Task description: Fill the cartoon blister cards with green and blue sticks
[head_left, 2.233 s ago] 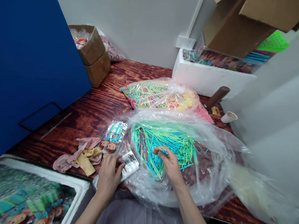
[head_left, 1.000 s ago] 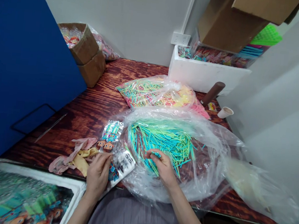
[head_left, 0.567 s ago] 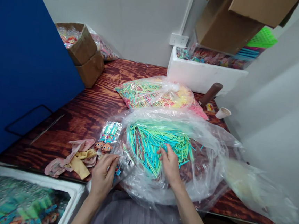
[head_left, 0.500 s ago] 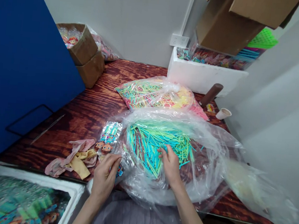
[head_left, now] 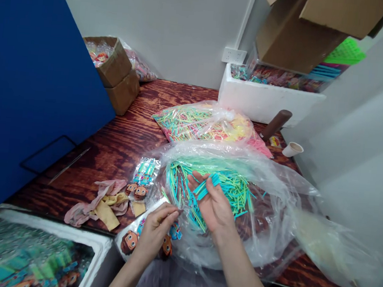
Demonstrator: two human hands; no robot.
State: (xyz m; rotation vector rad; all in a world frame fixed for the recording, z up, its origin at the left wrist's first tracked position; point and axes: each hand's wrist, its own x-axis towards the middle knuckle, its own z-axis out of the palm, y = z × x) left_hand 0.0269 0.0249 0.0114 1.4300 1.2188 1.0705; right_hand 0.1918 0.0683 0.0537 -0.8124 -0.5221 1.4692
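My right hand point(head_left: 215, 207) is turned palm up over the open plastic bag, its fingers curled round a small bundle of blue and green sticks point(head_left: 207, 187). Many loose sticks of the same colours point(head_left: 237, 187) lie in the open clear bag point(head_left: 268, 221) beneath. My left hand point(head_left: 159, 228) is closed in a pinch at the clear edge of a printed plastic packet point(head_left: 130, 242) with cartoon faces. The hand covers the packet's middle. To its upper left lies another printed packet point(head_left: 145, 175), with blue-green contents and two cartoon heads.
Behind lies a filled bag of multicoloured sticks point(head_left: 186, 123). Crumpled pink and yellow gloves or cloths point(head_left: 108, 210) lie at left, above a white foam box point(head_left: 98, 247) of packets. A paper cup point(head_left: 292, 149), brown cylinder point(head_left: 276, 124) and white foam box point(head_left: 269, 101) stand at back right.
My right hand has lifted from the pile and turned palm up with a bundle of sticks. My left hand has moved right, and more of the cartoon-face packet shows beneath it.
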